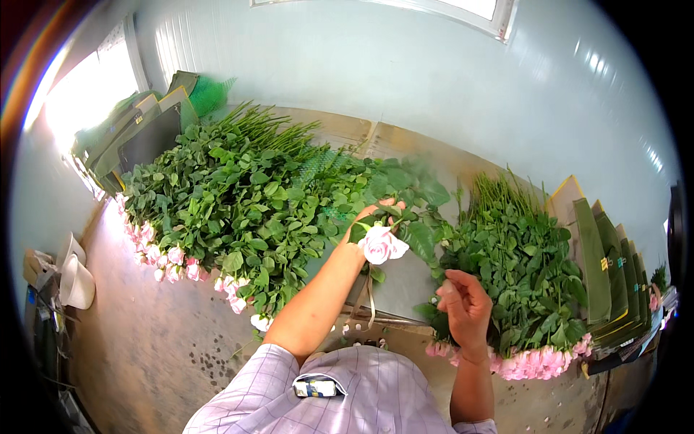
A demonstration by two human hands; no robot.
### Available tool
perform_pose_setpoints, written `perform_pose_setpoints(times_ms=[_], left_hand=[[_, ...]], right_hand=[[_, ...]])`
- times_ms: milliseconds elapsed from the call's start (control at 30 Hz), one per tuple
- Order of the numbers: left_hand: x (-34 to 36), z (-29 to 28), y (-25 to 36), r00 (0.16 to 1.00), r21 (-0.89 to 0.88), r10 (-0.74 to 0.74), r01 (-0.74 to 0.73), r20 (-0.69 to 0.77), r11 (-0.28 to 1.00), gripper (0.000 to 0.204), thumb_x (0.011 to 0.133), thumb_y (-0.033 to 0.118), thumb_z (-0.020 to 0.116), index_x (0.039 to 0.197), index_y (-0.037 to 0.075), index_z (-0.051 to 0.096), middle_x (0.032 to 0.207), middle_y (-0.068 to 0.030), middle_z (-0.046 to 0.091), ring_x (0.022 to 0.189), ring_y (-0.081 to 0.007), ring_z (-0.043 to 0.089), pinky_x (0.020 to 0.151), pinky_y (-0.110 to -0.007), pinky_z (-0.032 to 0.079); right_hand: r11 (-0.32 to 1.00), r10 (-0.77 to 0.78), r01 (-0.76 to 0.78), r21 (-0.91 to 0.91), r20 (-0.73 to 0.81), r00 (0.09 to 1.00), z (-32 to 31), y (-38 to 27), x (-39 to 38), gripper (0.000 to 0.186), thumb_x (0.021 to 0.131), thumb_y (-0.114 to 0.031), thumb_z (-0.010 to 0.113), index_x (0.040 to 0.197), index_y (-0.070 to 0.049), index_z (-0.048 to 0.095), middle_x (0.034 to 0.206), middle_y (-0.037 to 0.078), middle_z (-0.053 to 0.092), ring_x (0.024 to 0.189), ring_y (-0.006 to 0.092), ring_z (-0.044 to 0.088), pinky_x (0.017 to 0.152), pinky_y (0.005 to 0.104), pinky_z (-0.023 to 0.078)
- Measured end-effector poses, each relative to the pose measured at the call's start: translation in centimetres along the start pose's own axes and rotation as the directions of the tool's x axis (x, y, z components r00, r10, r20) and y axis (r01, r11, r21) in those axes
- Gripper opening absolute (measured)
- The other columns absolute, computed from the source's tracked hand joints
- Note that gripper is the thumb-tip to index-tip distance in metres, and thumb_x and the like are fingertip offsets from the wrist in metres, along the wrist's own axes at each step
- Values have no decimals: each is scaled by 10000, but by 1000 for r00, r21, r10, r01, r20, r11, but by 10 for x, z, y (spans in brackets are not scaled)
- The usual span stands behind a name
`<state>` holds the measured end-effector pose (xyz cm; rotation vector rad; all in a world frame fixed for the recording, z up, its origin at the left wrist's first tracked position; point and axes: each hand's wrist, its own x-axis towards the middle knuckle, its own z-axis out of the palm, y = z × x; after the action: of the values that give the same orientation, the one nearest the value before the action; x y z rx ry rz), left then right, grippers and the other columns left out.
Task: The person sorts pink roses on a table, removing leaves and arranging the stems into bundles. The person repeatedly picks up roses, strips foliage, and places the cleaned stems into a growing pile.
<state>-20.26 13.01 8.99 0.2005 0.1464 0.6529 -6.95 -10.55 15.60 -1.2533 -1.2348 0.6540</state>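
Note:
My left hand [382, 209] reaches over the middle of the table and is closed round the stem of a pale pink rose [383, 244]. The bloom hangs toward me over my wrist, and the rose's leaves spread beyond my fingers and to their right. Lower and to the right, my right hand [465, 307] is raised with its fingers curled in and the thumb close to them. Whether anything is pinched there, I cannot make out. Just past that hand lies a pile of pink roses [517, 282], blooms toward me. A larger rose pile [224, 188] covers the left side.
The grey table top [408, 286] shows between the piles. Green boards with clips [611, 267] lean at the right end, and more boards [148, 130] stand at the far left. Green netting [210, 94] sits by them. White buckets [76, 278] are on the left.

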Motion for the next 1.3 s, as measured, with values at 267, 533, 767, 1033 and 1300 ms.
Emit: perform_pose_setpoints(times_ms=[267, 533, 767, 1033, 1300], left_hand=[[-21, 13, -38, 999, -86, -43, 43, 1, 995, 147, 874, 150, 546, 880, 21, 615, 771, -84, 679, 467, -186, 620, 425, -266, 549], [-36, 23, -74, 996, 103, 83, -79, -34, 992, 117, 873, 136, 566, 927, 49, 625, 811, -90, 677, 544, -118, 591, 427, -190, 481], [-37, 26, -98, 989, 34, 59, -55, -133, 998, 167, 893, 140, 532, 964, 13, 613, 793, -100, 675, 509, -150, 611, 412, -222, 515], [-33, 25, -114, 981, 223, 59, -17, -183, 975, 181, 841, 203, 623, 890, 30, 602, 571, -34, 586, 398, -114, 526, 325, -214, 411], [-32, 37, -102, 976, 308, 78, -12, -203, 951, 175, 823, 178, 644, 858, 9, 622, 700, -59, 627, 494, -123, 566, 410, -215, 453]], right_hand=[[961, -225, 240, -140, 115, 968, -4, -10, -16, 190, 808, 4, 627, 997, -6, 609, 785, 55, 588, 614, 86, 532, 553, 217, 447], [930, -334, 356, -90, 193, 922, -7, -21, -26, 192, 778, 37, 639, 963, -16, 625, 790, 53, 561, 571, 80, 503, 485, 214, 408], [905, -388, 410, -111, 174, 905, -14, -8, -32, 233, 755, 4, 652, 977, -59, 622, 789, 63, 570, 556, 179, 559, 480, 285, 452], [903, -369, 389, -180, 135, 920, -22, -3, -35, 240, 756, -15, 654, 985, -76, 618, 858, 76, 568, 620, 221, 601, 519, 318, 487], [858, -362, 378, -347, 112, 925, -13, -10, -31, 216, 755, -6, 652, 962, -63, 639, 865, 81, 563, 652, 215, 618, 545, 309, 495]])
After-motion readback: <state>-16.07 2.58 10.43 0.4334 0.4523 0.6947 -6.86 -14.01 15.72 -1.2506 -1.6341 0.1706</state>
